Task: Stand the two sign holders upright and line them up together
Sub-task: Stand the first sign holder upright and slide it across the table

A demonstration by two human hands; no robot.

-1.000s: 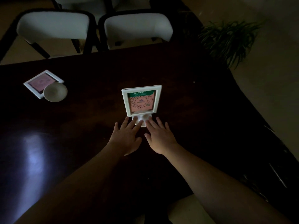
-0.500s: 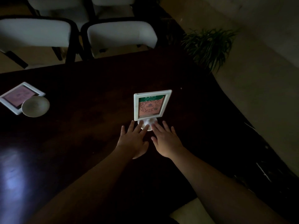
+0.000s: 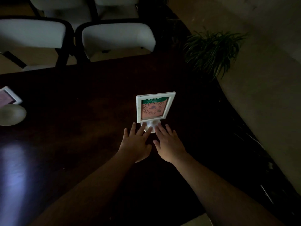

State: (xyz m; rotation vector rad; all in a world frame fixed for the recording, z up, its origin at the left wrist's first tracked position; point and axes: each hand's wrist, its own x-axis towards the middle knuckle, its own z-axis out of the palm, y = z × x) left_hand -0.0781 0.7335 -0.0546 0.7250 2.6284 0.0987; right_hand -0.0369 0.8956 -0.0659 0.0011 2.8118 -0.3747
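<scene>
A white-framed sign holder with a green and pink card stands upright on its round base near the middle of the dark table. My left hand and my right hand lie flat side by side on the table, fingers spread, with the fingertips resting on the front of the round base. The second sign holder lies on its side at the far left edge of the view, its round base facing me and the frame partly cut off.
Two white-backed chairs stand at the table's far edge, with more behind. A potted plant sits on the floor off the table's right corner. The table's right edge runs diagonally toward me. A light glare marks the near left.
The view has swung to the right, so the fallen sign holder slid toward the left edge. The upright sign holder has turned slightly; both hands stay at its base.
</scene>
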